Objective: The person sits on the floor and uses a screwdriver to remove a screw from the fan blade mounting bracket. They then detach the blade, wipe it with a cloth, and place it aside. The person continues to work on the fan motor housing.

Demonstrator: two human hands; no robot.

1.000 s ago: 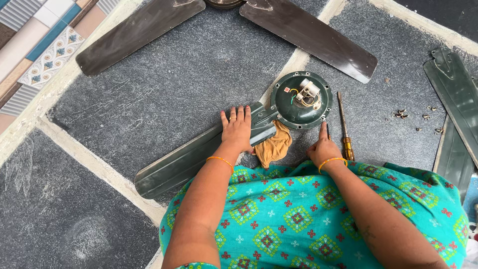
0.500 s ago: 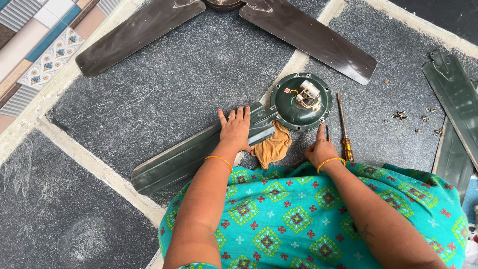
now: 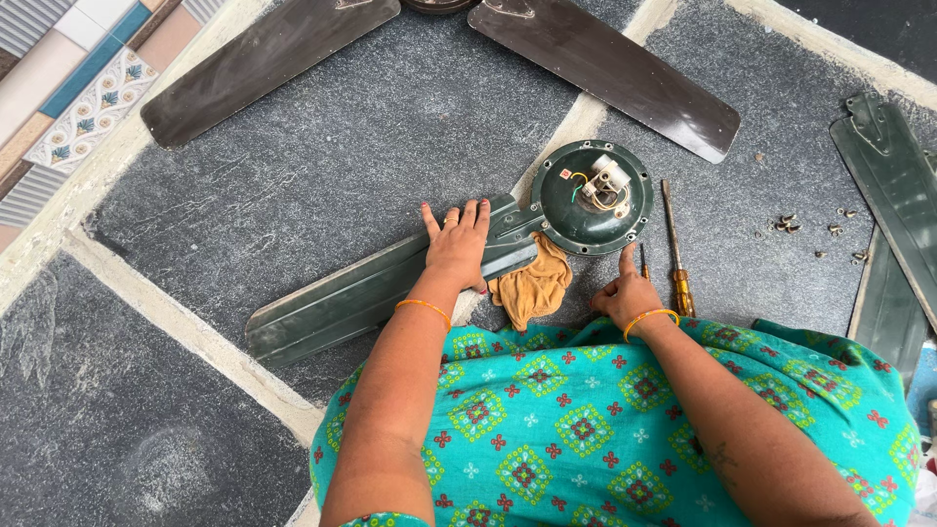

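Observation:
A dark green ceiling fan motor housing (image 3: 595, 198) lies on the grey stone floor, its wiring exposed. One green blade (image 3: 351, 298) is still joined to it and runs down to the left. My left hand (image 3: 457, 244) lies flat on that blade near the hub, fingers spread. My right hand (image 3: 628, 293) rests on the floor just below the housing, index finger pointing at its rim, holding nothing. An orange-tan cloth (image 3: 532, 286) is bunched between my hands. A screwdriver with an amber handle (image 3: 674, 256) lies just right of my right hand.
Two brown fan blades (image 3: 610, 68) (image 3: 264, 63) lie at the top. Detached green blades (image 3: 893, 185) lie at the right, with several loose screws (image 3: 815, 231) beside them. A tiled border (image 3: 73, 107) runs along the upper left. My teal patterned garment (image 3: 586, 429) fills the foreground.
My left hand has shifted slightly along the blade. The right hand stays in place on the floor.

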